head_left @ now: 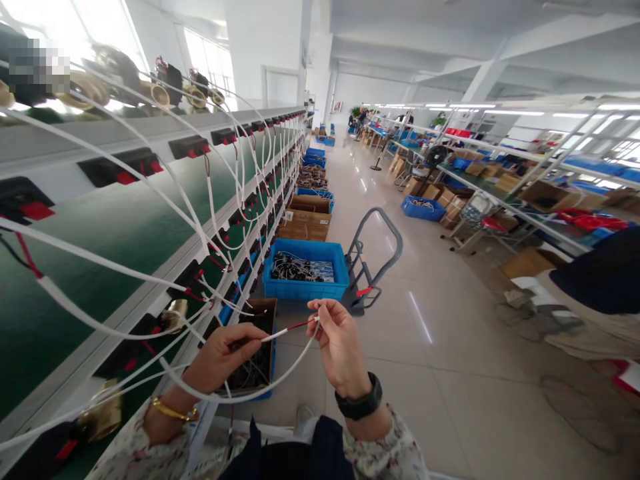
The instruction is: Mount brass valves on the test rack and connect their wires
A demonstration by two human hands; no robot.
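Note:
My left hand [223, 357] is closed in a pinch on the white sheath of a cable [273, 333] whose thin red and white wire ends stick out to the right. My right hand [337, 343] pinches those wire tips between thumb and fingers. The white cable loops down below both hands and back to the left. A black watch sits on my right wrist, a gold bangle on my left. Both hands hover over a box of dark wired parts [253, 367] on the floor.
A long green test bench [115, 227] with black sockets, red clips and hanging white cables runs along the left. Blue crates [305, 270], cardboard boxes and a grey hand trolley [373, 260] stand on the aisle floor. Another person's arm [595, 293] shows at right.

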